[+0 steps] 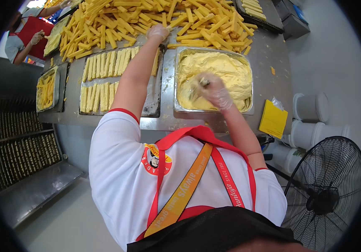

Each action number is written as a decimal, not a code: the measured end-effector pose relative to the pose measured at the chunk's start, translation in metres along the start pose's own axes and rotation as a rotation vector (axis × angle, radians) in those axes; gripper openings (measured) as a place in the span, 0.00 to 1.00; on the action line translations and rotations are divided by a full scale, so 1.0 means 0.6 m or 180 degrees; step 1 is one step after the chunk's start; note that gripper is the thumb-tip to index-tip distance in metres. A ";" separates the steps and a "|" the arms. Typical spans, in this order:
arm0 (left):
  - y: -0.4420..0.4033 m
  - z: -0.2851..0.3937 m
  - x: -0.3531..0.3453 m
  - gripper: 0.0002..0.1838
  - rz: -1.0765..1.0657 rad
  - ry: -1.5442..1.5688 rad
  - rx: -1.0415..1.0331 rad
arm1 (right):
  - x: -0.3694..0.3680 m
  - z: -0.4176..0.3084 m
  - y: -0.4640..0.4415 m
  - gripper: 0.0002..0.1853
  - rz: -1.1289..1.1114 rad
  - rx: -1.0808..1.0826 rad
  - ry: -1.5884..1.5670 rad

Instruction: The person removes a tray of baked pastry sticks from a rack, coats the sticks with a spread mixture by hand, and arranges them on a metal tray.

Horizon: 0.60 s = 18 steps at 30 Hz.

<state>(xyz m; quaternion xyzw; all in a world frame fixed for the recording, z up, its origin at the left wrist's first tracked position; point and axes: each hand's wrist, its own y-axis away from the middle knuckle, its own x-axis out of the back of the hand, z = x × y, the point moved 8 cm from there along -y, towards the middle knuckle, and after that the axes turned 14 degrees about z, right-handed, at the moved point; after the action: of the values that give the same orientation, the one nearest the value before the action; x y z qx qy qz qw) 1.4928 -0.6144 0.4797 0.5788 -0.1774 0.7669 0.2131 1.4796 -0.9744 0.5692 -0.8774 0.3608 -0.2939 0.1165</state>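
My gloved left hand [158, 32] reaches to the near edge of a large heap of yellow cake sticks [205, 29]. Its fingers point down among the sticks and are mostly hidden. Closed around the handle of a spatula [204, 82], my gloved right hand [217, 93] is over the cream; motion blurs the tool's lower part. Pale yellow cream fills much of a deep metal pan [251, 90] in front of me. Left of this pan lies a dark baking tray [152, 98] with two rows of cream-coated sticks [100, 96], partly covered by my left arm.
A smaller metal pan [56, 90] of sticks stands at the left. Another person [25, 35] works at the far left. Further trays [272, 26] lie at the back right. A yellow pad [273, 119] sits at the right edge, near white buckets [310, 107] and a black fan [325, 197].
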 end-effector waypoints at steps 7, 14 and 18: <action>-0.031 -0.040 -0.054 0.19 0.0447 0.0026 -0.0656 | 0.086 0.097 -0.011 0.09 0.0775 -0.1514 -0.0402; 0.214 -0.041 0.163 0.10 0.1003 0.3804 -0.0345 | 0.025 0.050 0.028 0.09 -0.0936 -0.1316 -0.0130; 0.376 -0.007 0.203 0.11 0.0832 0.3037 -0.0628 | 0.096 0.077 -0.028 0.08 0.0238 -0.0875 0.0647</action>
<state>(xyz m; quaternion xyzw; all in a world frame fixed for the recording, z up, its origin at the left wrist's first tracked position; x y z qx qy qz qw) 1.3404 -0.7882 0.5904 0.1138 -0.2029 0.9459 0.2262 1.5492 -1.0029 0.5642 -0.8368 0.4399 -0.3246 -0.0308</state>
